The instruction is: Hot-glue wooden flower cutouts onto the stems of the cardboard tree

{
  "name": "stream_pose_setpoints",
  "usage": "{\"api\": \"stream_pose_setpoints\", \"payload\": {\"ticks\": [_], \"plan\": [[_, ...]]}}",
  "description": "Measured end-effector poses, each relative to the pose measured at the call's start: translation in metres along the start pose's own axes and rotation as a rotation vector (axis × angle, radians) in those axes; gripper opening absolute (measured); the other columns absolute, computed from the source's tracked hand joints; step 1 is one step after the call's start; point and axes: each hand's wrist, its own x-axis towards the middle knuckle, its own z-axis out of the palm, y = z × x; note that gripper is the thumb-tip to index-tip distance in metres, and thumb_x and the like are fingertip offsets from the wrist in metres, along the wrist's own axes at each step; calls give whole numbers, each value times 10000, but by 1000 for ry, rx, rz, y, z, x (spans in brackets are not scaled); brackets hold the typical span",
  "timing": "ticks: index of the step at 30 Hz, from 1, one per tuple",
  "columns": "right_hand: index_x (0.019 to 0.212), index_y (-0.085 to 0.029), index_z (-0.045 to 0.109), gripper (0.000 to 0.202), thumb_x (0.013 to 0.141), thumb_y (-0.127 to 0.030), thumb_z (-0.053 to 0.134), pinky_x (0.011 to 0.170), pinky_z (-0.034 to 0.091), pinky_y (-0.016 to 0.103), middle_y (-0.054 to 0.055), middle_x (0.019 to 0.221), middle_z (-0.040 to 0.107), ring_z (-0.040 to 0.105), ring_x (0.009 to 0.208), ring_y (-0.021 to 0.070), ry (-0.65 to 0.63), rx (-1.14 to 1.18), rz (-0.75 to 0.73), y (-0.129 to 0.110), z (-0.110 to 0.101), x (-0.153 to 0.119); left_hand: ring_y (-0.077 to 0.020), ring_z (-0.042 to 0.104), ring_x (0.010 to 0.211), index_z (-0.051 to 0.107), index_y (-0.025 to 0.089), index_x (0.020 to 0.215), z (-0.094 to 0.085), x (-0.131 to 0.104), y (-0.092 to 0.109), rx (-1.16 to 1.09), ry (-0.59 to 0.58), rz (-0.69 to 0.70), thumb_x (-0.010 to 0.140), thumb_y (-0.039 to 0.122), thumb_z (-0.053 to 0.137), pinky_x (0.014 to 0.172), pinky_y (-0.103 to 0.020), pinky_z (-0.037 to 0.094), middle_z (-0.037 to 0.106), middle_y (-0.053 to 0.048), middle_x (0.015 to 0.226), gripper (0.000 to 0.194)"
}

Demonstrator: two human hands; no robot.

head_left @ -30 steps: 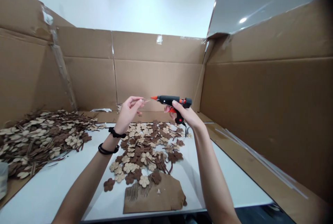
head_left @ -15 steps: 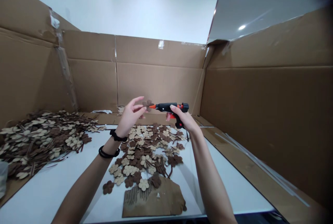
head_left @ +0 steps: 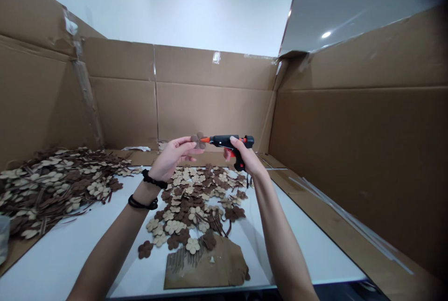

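Observation:
Between the thumb and fingers of my left hand [head_left: 175,154] is a brown felt flower [head_left: 200,138], held up above the table. My right hand [head_left: 245,154] is wrapped round the grip of a black and orange glue gun [head_left: 224,141]. Its orange nozzle points left and meets the flower's middle, or lies just in front of it. Below both hands, brown and beige felt flowers [head_left: 192,214] are spread over the white table [head_left: 294,240]. Thin brown strips [head_left: 219,219] lie among them.
A larger heap of flowers and strips [head_left: 63,179] covers the left side. A torn cardboard piece [head_left: 220,268] lies at the front edge. Clear glue sticks [head_left: 346,219] rest along the right. Cardboard walls [head_left: 213,109] stand at the back and both sides.
My left hand has turned slightly and its fingers have closed more on the flower. The glue gun has risen a little, its nozzle still at the flower.

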Motion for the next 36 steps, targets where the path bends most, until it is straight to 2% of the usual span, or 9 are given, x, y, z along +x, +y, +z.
{"api": "stream_pose_setpoints", "payload": {"ticks": [9,18,21,23,25,28,30,36], "plan": [[493,-186,481,558,856,-606,421,627,338,283,2,502,483,437,519,120,-4,32,48,-5,-2,-2,-216,683,891,635,129,947,3,0,-2,-2,4,5,752,266,695,594,-219,469,694,-110,1018,245],[490,-191,438,553,822,-633,449,620,344,271,-9,501,459,426,535,117,49,-61,82,-15,0,-5,-209,668,906,644,136,952,0,6,-8,43,46,29,755,335,704,632,-237,469,689,-106,1025,287],[505,-188,427,533,803,-625,493,601,336,268,-13,521,451,425,549,116,75,-139,90,-17,-2,-6,-173,633,884,671,133,910,0,6,-9,53,106,92,722,357,725,698,-248,461,684,-83,986,297],[544,-185,453,489,779,-603,547,590,330,269,-16,556,458,424,561,113,128,-175,85,-17,-3,-5,-138,588,817,687,135,873,1,7,-11,79,157,144,701,365,738,684,-233,429,679,-59,922,292],[653,-184,524,401,760,-563,599,598,346,272,-12,637,506,450,594,117,164,-118,62,-16,-1,-4,-114,533,731,694,140,840,2,7,-13,117,183,166,691,380,742,642,-226,386,663,-33,825,286],[861,-205,573,289,739,-448,672,676,403,287,13,850,600,530,737,138,111,75,-17,-11,7,-1,-99,471,655,696,148,840,4,9,-19,148,161,159,692,407,736,626,-234,352,628,-8,742,301],[872,-212,551,268,719,-371,703,715,417,299,24,923,618,545,809,147,62,175,-52,-8,14,2,-97,459,650,699,149,865,5,11,-23,159,136,159,693,413,734,642,-236,357,628,-9,751,317],[806,-205,508,276,677,-315,726,744,418,294,-8,831,573,526,775,125,38,277,-49,1,27,7,-102,493,694,701,151,874,11,15,-32,144,92,198,696,389,733,703,-235,396,657,-24,827,299]]}}
